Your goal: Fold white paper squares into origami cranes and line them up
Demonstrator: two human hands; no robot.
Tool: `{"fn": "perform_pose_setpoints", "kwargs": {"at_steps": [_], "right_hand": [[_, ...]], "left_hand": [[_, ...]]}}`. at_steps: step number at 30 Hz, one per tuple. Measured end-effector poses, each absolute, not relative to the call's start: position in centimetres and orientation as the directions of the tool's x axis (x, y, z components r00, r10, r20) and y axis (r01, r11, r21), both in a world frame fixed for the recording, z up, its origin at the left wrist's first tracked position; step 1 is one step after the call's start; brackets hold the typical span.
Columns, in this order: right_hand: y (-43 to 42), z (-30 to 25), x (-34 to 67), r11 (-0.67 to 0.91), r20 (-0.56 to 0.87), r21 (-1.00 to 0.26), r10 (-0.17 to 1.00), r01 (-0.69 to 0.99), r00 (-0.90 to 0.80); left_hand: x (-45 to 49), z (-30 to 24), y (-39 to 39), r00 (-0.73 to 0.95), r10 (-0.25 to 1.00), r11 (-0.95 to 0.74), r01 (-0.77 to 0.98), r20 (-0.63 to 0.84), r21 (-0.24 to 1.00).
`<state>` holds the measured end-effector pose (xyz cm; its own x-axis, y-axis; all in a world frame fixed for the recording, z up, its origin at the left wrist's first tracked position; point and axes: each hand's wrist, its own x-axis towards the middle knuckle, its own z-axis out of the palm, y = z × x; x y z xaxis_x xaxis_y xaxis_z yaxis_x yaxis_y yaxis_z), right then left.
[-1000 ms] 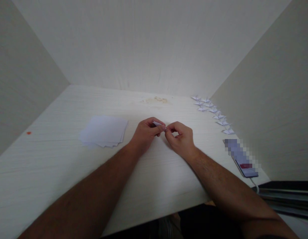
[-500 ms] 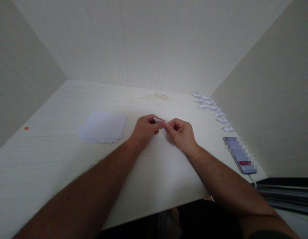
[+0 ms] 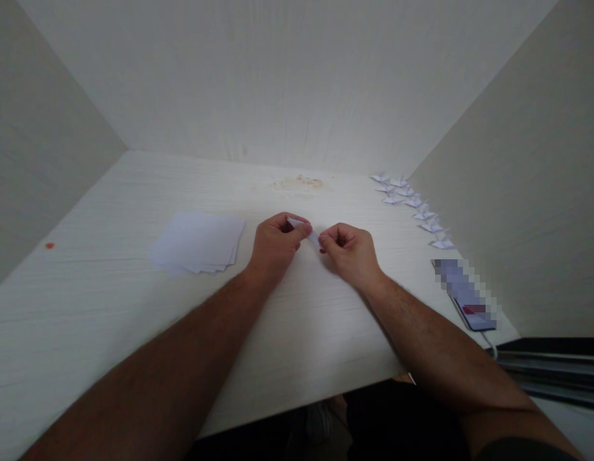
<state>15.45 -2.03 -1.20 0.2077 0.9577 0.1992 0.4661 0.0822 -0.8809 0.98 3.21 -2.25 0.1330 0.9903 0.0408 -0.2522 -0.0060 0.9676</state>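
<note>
Head view: the left hand (image 3: 275, 246) and the right hand (image 3: 352, 256) each pinch an end of a small creased white paper piece (image 3: 307, 232) between them, over the pale wood-grain table (image 3: 133, 320). A flat stack of square sheets (image 3: 198, 242) lies left of the left hand. Tiny folded paper shapes (image 3: 412, 203) sit in a row beyond the right hand.
</note>
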Motion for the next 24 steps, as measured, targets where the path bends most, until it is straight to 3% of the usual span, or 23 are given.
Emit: {"fn": "perform_pose_setpoints", "kwargs": {"at_steps": [9, 14, 24], "right_hand": [[-2.2, -1.0, 15.1, 0.114, 0.2, -0.918, 0.961, 0.379, 0.194], [-2.1, -0.8, 15.3, 0.042, 0.142, -0.923, 0.961, 0.382, 0.237], [-1.0, -1.7, 15.8, 0.08, 0.096, -0.994, 0.959, 0.068, 0.268]], "left_hand": [[0.9, -2.4, 3.3, 0.175, 0.981, -0.045, -0.238, 0.089, 0.97], [1.0, -2.4, 3.2, 0.214, 0.975, 0.002, -0.257, 0.055, 0.966], [0.8, -1.8, 2.8, 0.332, 0.939, -0.016, -0.204, 0.084, 0.979]]}}
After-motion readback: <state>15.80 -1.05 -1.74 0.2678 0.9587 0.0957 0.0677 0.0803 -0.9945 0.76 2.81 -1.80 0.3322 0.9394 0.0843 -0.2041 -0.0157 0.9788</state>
